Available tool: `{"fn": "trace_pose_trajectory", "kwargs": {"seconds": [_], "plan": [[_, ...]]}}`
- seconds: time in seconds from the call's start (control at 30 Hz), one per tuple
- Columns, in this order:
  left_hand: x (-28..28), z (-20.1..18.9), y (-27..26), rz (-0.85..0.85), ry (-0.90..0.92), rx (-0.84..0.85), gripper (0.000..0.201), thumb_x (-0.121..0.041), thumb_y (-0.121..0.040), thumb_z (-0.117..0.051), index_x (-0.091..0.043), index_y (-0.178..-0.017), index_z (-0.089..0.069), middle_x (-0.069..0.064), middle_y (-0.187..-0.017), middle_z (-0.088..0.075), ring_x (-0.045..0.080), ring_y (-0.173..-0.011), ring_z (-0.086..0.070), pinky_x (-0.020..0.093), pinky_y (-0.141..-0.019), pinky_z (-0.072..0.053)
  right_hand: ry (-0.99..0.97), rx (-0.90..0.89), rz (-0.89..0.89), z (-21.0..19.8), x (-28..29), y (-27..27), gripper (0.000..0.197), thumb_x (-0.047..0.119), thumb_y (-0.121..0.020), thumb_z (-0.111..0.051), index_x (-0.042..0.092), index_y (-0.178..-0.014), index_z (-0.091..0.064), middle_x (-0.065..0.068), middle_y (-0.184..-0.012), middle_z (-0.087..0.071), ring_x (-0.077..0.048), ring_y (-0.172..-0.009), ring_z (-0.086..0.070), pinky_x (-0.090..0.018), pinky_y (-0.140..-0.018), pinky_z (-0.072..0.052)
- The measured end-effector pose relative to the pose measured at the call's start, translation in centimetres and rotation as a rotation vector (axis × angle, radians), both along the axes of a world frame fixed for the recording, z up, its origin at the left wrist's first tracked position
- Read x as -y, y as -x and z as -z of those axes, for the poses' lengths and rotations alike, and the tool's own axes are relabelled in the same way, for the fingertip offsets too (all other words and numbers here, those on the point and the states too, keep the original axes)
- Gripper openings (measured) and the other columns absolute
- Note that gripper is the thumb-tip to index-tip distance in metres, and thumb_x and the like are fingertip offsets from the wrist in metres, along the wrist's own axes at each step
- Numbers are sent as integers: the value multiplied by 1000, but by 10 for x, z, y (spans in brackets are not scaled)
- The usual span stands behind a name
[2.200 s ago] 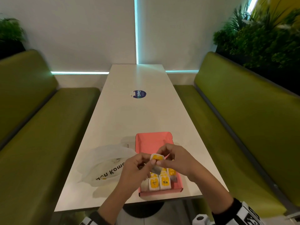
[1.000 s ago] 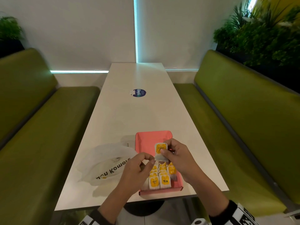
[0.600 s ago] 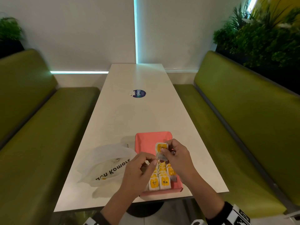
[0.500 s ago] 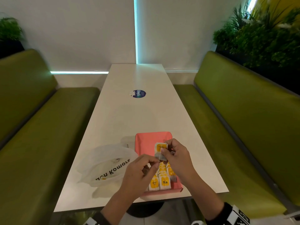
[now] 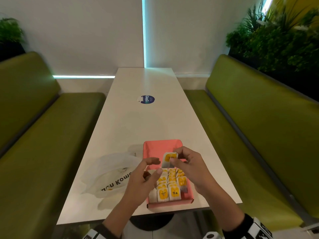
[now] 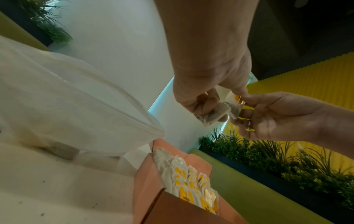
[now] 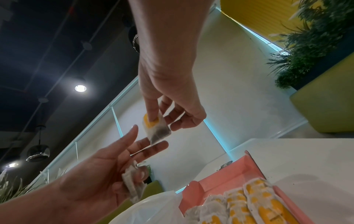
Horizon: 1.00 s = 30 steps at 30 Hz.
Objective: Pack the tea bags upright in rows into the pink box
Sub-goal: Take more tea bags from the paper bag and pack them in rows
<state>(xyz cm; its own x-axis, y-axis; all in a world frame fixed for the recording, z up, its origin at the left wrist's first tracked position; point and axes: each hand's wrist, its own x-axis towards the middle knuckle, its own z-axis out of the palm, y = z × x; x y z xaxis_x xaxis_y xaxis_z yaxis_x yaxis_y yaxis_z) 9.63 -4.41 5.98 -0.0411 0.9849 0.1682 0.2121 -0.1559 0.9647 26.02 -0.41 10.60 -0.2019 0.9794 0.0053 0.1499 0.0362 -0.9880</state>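
Note:
The pink box (image 5: 161, 147) lies open at the table's near edge, its near half filled with rows of upright yellow-labelled tea bags (image 5: 172, 183). Above the box my right hand (image 5: 174, 157) pinches one tea bag (image 5: 168, 160) by its top, between thumb and fingers, label facing me. My left hand (image 5: 156, 166) hovers just left of it with thumb and forefinger spread. Its lower fingers curl round a second tea bag (image 7: 134, 186), which the left wrist view also shows as a tea bag (image 6: 212, 115) under the curled fingers.
A crumpled white plastic bag (image 5: 110, 173) lies left of the box. A round blue sticker (image 5: 147, 99) marks the middle of the long white table (image 5: 141, 121). Green benches (image 5: 259, 135) run along both sides, with plants behind.
My right hand has carried the tea bag a little farther out over the box. The left thumb and forefinger, pinched together near it half a second ago, have spread apart.

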Motion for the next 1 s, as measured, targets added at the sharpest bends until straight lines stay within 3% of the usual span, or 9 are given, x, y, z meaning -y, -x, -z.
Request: {"fn": "trace_pose_trajectory", "kwargs": {"seconds": [0.07, 0.13, 0.27, 0.37, 0.47, 0.53, 0.6, 0.7, 1.0], "plan": [[0, -1, -1, 52, 32, -9, 32, -47, -80, -67, -39, -109, -56, -9, -73, -66, 12, -57, -60, 24, -56, -52, 3, 71, -76, -2, 1, -2, 15, 5, -82, -67, 17, -75, -64, 4, -79, -64, -6, -77, -58, -25, -75, -48], [-2, 3, -3, 61, -15, -100, 31, -56, -73, -68, -45, -101, -59, -12, -78, -67, 8, -59, -60, 29, -58, -54, 6, 144, -124, -2, 1, -2, 14, 6, -81, -69, 18, -75, -65, 4, -78, -65, -4, -75, -59, -22, -73, -48], [-6, 6, -8, 11, -31, -163, 10, -43, -75, -69, -37, -84, -67, -7, -68, -67, 16, -58, -61, 37, -59, -53, 1, 164, -120, -4, 1, -2, 17, 9, -78, -72, 20, -84, -62, 4, -88, -64, -8, -81, -59, -21, -72, -49], [-7, 9, -8, 17, 18, -234, 16, -34, -79, -71, -21, -87, -69, -8, -60, -62, 13, -57, -61, 31, -60, -53, -52, 400, -253, -5, -1, -7, 33, 18, -74, -77, 29, -98, -58, 11, -97, -58, -7, -87, -56, -17, -71, -46], [-9, 14, -11, 112, 82, -390, 19, -33, -81, -70, -21, -96, -68, -16, -69, -59, 1, -61, -54, 18, -62, -46, -175, 734, -324, 2, -7, -9, 12, 20, -79, -71, 21, -86, -61, 13, -81, -51, -8, -78, -49, -18, -68, -39], [-8, 23, -10, 173, 149, -520, 32, -35, -80, -71, -30, -110, -61, -20, -88, -59, -3, -81, -54, 16, -78, -46, -170, 841, -310, 11, -13, -12, 6, 17, -83, -66, 20, -84, -60, 10, -79, -52, -9, -76, -49, -18, -65, -38], [-6, 36, -5, 198, 199, -619, 44, -40, -76, -73, -35, -117, -56, -20, -99, -58, 0, -91, -52, 19, -84, -44, -106, 844, -267, 20, -16, -18, 15, 14, -85, -63, 24, -78, -53, 6, -83, -56, -9, -74, -51, -15, -59, -37], [-2, 48, -1, 223, 252, -729, 46, -45, -73, -73, -37, -115, -56, -17, -97, -56, 5, -88, -53, 19, -77, -44, -45, 869, -202, 30, -19, -29, 16, 9, -86, -60, 22, -79, -53, 3, -84, -57, -9, -73, -51, -14, -55, -37], [0, 61, -2, 226, 241, -761, 15, -33, -81, -68, -32, -96, -68, -19, -87, -56, -1, -79, -52, 6, -69, -39, 61, 918, -139, 62, -17, -39, 30, 1, -75, -63, 26, -69, -49, 3, -79, -56, -8, -67, -50, -12, -50, -37]]}}
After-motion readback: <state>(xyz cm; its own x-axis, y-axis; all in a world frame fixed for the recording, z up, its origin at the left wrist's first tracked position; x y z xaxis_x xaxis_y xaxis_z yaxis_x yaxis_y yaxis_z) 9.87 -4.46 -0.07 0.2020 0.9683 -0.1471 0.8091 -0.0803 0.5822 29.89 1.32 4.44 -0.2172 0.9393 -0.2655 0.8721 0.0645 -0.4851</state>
